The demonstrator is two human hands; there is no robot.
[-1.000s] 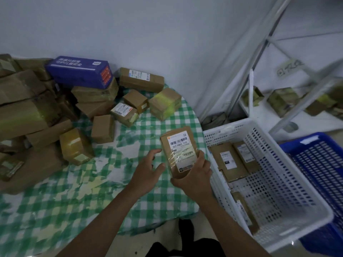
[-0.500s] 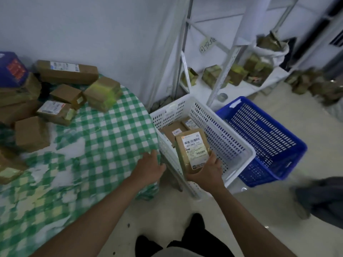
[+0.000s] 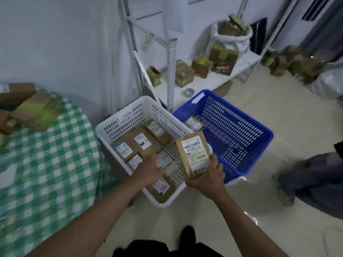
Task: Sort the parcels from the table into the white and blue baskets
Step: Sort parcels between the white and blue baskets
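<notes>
My right hand (image 3: 207, 179) grips the bottom of a small brown parcel (image 3: 193, 153) with a barcode label, holding it upright over the shared edge of the white basket (image 3: 118, 125) and the blue basket (image 3: 259, 134). My left hand (image 3: 150, 170) hovers over the white basket with relaxed fingers and holds nothing. The white basket holds several brown labelled parcels (image 3: 143, 140). One labelled parcel (image 3: 194, 123) lies in the near left corner of the blue basket. More parcels (image 3: 35, 112) sit on the green checked table (image 3: 48, 164) at the left.
A white metal shelf (image 3: 204, 82) behind the baskets carries several taped boxes, a tape roll and a white sack. More boxes lie on the floor at the far right. Another person's legs (image 3: 311, 182) stand at the right edge.
I have turned right, away from the table. The parcel in my right hand moved from over the table to the white and blue baskets. My left hand left the table edge and now hovers over the white basket.
</notes>
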